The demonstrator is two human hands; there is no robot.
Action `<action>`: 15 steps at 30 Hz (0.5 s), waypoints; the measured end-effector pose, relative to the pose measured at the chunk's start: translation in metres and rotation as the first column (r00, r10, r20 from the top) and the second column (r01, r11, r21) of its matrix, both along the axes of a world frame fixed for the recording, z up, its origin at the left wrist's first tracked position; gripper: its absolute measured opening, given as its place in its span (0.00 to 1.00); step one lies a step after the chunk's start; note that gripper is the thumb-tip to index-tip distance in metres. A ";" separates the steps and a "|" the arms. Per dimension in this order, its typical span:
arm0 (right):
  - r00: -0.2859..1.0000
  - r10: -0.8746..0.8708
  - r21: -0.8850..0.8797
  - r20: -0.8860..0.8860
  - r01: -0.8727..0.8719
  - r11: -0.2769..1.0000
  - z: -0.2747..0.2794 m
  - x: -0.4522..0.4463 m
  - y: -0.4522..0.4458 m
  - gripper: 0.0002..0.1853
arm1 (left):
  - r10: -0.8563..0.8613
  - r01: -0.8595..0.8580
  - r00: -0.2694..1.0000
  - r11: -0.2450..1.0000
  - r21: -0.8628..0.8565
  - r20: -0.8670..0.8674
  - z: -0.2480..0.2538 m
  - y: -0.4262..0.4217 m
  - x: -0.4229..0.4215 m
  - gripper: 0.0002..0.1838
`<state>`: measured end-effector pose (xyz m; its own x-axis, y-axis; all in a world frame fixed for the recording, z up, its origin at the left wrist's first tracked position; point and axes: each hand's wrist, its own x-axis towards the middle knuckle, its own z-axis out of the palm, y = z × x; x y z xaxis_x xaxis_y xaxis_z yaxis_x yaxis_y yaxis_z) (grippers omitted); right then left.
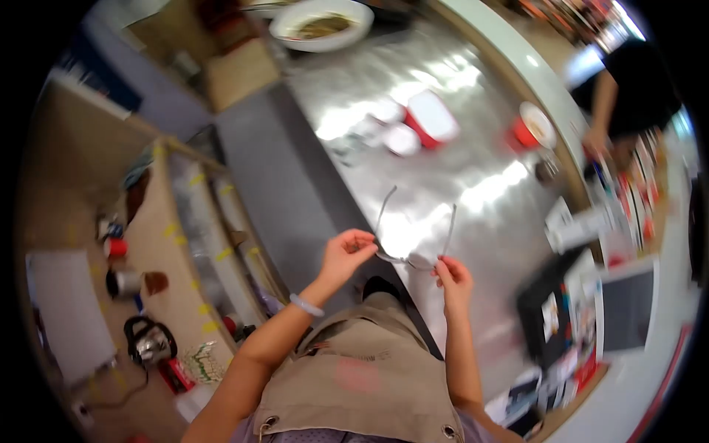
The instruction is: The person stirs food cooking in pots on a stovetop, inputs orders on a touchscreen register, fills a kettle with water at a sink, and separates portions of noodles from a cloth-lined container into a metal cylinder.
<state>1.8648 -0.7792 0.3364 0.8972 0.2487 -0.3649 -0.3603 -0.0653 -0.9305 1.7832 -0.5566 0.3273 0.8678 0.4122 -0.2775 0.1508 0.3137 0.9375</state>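
Note:
A pair of eyeglasses [402, 259] is held up in front of the apron, its two arms unfolded and pointing away from me. My left hand [347, 255] pinches the left side of the frame between thumb and fingers. At the right side of the frame, my right hand [452, 277] grips it with closed fingertips. Beneath the glasses lies the shiny metal counter [487, 244]. Farther up on it are a red container with a white lid [432, 117] and a round white lid or tub [402, 139], both blurred.
A white bowl [322, 25] sits at the top and a red cup [535, 127] at the upper right. Another person [628, 92] stands beyond the counter. A black tray [550, 310] is at right; a kettle [150, 341] stands on the left shelf.

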 end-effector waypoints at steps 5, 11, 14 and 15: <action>0.964 0.182 0.139 0.192 -0.210 0.968 0.041 0.040 0.175 0.07 | 0.228 -0.243 0.970 0.934 0.263 0.087 0.062 0.139 -0.022 0.09; 0.844 0.241 0.426 0.479 -0.463 0.777 0.095 0.102 0.398 0.05 | 0.429 -0.617 0.776 0.667 0.417 0.463 0.148 0.305 0.007 0.09; 0.681 0.116 0.454 0.723 -0.594 0.664 0.149 0.122 0.497 0.06 | 0.329 -0.704 0.699 0.471 0.531 0.635 0.201 0.375 0.014 0.11; 0.648 0.061 0.486 0.759 -0.627 0.609 0.164 0.127 0.527 0.07 | 0.236 -0.762 0.634 0.351 0.544 0.736 0.213 0.398 0.015 0.13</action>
